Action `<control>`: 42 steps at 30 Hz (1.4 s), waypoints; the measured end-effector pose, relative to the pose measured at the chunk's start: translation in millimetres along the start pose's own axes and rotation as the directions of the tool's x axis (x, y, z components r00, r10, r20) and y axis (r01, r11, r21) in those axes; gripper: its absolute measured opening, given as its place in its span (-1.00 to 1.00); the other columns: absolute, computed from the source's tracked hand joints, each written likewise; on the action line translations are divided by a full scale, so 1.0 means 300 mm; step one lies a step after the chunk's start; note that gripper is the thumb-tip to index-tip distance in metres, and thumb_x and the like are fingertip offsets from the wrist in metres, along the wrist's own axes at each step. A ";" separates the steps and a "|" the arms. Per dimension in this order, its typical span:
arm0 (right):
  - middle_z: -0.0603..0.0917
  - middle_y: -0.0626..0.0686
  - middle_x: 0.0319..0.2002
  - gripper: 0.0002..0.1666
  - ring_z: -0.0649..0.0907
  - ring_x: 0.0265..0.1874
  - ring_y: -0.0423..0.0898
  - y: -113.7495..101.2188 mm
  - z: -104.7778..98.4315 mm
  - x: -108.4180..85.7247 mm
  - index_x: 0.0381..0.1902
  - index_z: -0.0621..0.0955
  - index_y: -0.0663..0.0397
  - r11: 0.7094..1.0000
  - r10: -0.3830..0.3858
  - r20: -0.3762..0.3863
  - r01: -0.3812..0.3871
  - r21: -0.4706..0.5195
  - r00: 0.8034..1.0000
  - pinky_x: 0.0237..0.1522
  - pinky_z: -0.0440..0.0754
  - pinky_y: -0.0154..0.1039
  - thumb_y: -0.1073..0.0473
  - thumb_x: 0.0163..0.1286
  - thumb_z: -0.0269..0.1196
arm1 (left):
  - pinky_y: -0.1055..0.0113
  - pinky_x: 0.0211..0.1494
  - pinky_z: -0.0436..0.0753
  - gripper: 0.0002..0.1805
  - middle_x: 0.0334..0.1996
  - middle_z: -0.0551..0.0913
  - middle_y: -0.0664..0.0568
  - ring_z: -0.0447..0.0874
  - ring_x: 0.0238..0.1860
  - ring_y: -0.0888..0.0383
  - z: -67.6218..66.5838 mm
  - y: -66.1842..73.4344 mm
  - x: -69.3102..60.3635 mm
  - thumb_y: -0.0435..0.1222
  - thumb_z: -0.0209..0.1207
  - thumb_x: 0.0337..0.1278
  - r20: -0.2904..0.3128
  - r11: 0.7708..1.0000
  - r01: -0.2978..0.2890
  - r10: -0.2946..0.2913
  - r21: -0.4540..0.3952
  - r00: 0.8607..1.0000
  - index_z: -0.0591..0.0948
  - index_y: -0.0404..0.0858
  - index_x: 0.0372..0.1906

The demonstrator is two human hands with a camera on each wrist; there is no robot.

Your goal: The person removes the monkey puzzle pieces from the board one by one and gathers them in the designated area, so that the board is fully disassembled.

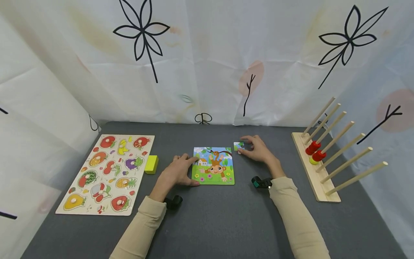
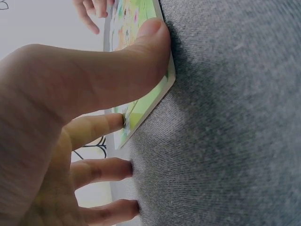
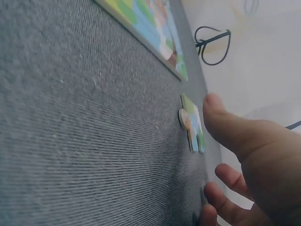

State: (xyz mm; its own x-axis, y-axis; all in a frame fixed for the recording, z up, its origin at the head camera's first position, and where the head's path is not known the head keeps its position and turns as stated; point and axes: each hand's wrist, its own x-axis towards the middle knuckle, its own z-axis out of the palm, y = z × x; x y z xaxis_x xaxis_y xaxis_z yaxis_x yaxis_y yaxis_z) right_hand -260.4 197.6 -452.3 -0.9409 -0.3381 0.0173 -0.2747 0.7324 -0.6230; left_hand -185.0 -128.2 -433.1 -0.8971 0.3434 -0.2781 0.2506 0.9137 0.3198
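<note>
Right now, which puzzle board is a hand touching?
The monkey puzzle, its left edge touched by the left hand; the fruit board lies untouched, farther left.

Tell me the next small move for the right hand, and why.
I'd have the right hand pinch the loose puzzle piece: it lies on the table, apart from the monkey puzzle, and the thumb is close but doesn't appear to grip it. The left hand is already at the puzzle's left side.
</note>
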 end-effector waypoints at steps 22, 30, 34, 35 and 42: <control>0.45 0.42 0.13 -0.38 0.54 0.00 0.31 -0.194 0.042 -0.021 0.39 0.48 0.25 0.992 -0.092 -0.009 0.093 0.082 0.996 0.01 0.58 0.18 0.19 0.43 0.33 | -0.24 0.17 0.62 0.02 0.33 0.44 -0.24 0.37 0.31 -0.36 0.000 -0.001 0.001 0.12 0.54 -0.11 -0.024 1.000 -0.013 0.013 0.001 1.000 0.39 -0.06 0.51; 0.47 0.42 0.13 -0.38 0.54 -0.01 0.32 -0.270 0.066 -0.009 0.38 0.49 0.23 0.988 -0.131 0.039 0.128 0.082 0.991 -0.05 0.56 0.14 0.16 0.44 0.32 | -0.23 0.19 0.61 0.02 0.32 0.44 -0.23 0.37 0.29 -0.33 0.001 -0.003 0.002 0.12 0.54 -0.11 -0.020 1.000 -0.007 0.007 -0.001 1.000 0.39 -0.06 0.50; 0.46 0.44 0.15 -0.38 0.53 -0.01 0.34 -0.295 0.084 0.000 0.39 0.48 0.24 0.986 -0.149 0.069 0.142 0.090 0.986 -0.02 0.55 0.14 0.14 0.45 0.31 | -0.23 0.19 0.61 0.02 0.32 0.44 -0.23 0.38 0.29 -0.33 0.002 -0.003 0.003 0.12 0.54 -0.11 -0.015 1.000 -0.004 0.004 0.001 1.000 0.39 -0.07 0.51; 0.45 0.44 0.15 -0.37 0.53 0.00 0.34 -0.301 0.088 0.002 0.40 0.47 0.24 0.985 -0.151 0.078 0.143 0.094 0.985 -0.01 0.55 0.14 0.13 0.45 0.31 | -0.23 0.19 0.61 0.02 0.33 0.44 -0.23 0.38 0.29 -0.33 0.003 -0.003 0.004 0.13 0.54 -0.10 -0.014 1.000 -0.003 0.003 0.001 1.000 0.39 -0.07 0.51; 0.43 0.41 0.18 -0.35 0.51 0.14 0.31 -0.324 0.122 0.020 0.43 0.45 0.20 0.985 -0.137 0.125 0.123 0.117 0.983 0.12 0.60 0.16 0.11 0.46 0.30 | -0.24 0.19 0.61 0.03 0.33 0.43 -0.24 0.37 0.31 -0.35 0.005 -0.004 0.005 0.14 0.53 -0.09 -0.012 1.000 -0.004 0.004 0.006 1.000 0.38 -0.06 0.52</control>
State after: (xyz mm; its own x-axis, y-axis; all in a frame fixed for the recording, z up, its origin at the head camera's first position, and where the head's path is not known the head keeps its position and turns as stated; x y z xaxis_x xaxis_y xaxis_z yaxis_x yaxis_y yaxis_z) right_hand -232.2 102.7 -420.2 -0.8621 -0.5067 0.0049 -0.3631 0.6110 -0.7034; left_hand -186.1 -128.3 -435.4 -0.9003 0.3448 -0.2657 0.2569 0.9136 0.3152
